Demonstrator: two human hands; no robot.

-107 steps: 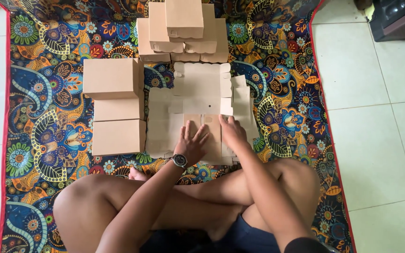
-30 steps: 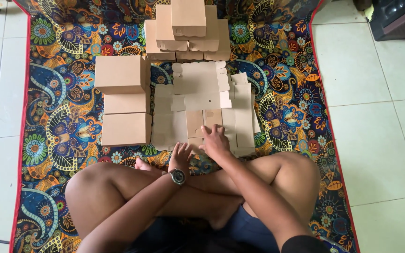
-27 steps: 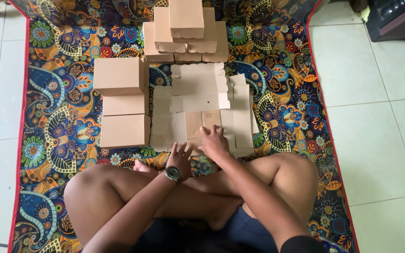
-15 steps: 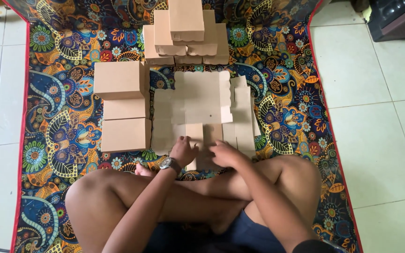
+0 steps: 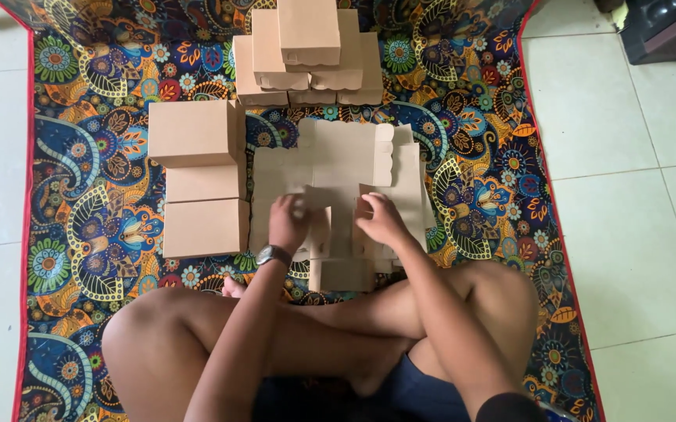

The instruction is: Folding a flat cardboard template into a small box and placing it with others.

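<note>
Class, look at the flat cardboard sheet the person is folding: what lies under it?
Under the flat cardboard sheet lie more flat sheets, their edges showing at its right, on the patterned mat. How many are stacked cannot be seen, since the top sheet and both hands cover them.

Patterned mat [image 5: 80,234] on tiled floor [image 5: 627,195]; cardboard boxes [image 5: 197,180], flat blanks [image 5: 346,156].

Flat box blank [image 5: 346,168] is looking like matt brown cardboard (folded boxes [image 5: 197,133] too), sitting on printed cloth mat [image 5: 87,195] over glossy tiles [image 5: 635,203]

Top flat carton [image 5: 338,234] now half-lifted.
</note>
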